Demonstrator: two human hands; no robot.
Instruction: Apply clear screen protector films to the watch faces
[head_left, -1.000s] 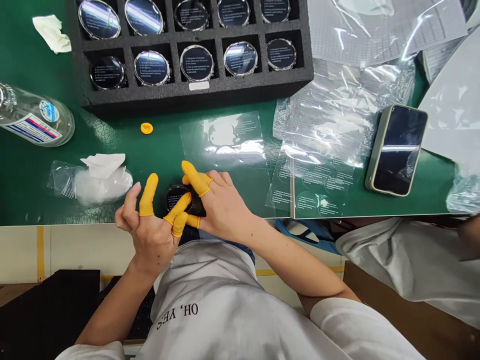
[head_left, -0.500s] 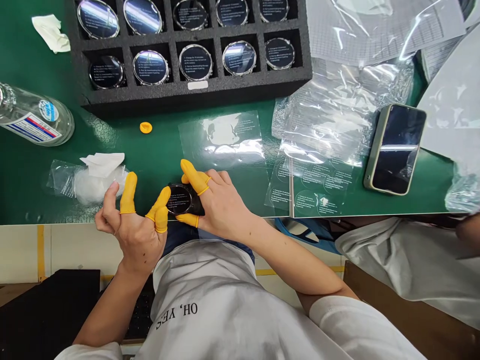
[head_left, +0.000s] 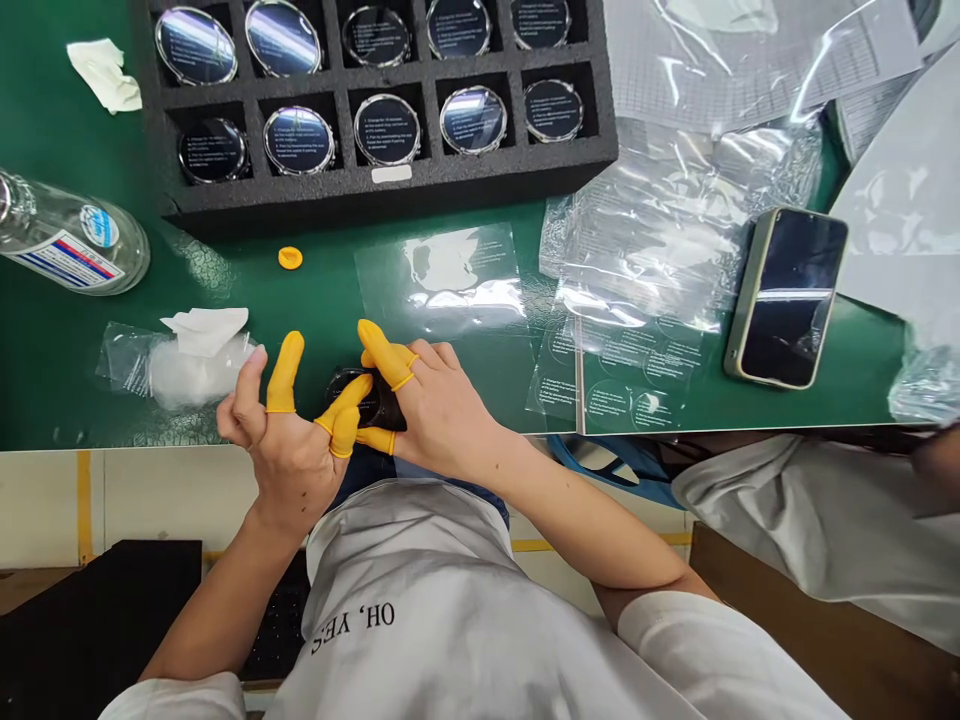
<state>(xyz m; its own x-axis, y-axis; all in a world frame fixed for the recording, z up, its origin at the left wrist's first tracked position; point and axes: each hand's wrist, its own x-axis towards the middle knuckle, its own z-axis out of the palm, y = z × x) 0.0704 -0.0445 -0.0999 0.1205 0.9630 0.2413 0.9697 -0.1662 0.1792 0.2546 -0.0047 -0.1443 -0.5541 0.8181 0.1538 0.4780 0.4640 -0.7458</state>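
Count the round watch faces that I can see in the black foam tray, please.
10 in the black foam tray: five in the far row, five in the near row. The top edge cuts the tray off, so more may be hidden.

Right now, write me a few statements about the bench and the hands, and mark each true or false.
1. The right hand grips the round black watch body. True.
2. The black foam tray sits empty. False: round watch faces fill its cells.
3. The dark smartphone lies right of the tray. True.
4. The left hand wears blue finger cots. False: they are yellow.
5. The clear glass bottle stands upright. False: it lies on its side.
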